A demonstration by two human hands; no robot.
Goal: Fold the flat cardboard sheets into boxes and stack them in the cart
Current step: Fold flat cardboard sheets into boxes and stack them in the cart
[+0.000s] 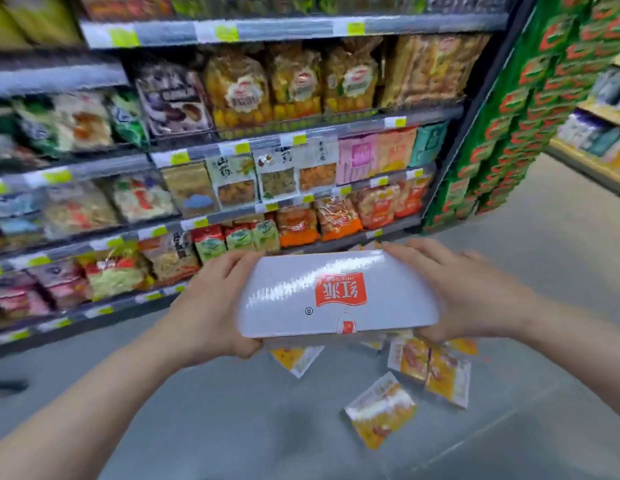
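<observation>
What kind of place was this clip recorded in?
Most likely a supermarket aisle: shelves packed with snack bags, yellow price tags along the shelf edges, and a tall stack of green cartons at the aisle end.

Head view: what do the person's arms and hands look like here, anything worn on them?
Both forearms are bare as far as the frame shows. The left hand and right hand wear no gloves; no watch, ring or bracelet shows. Motion blur hides finer detail.
</observation>
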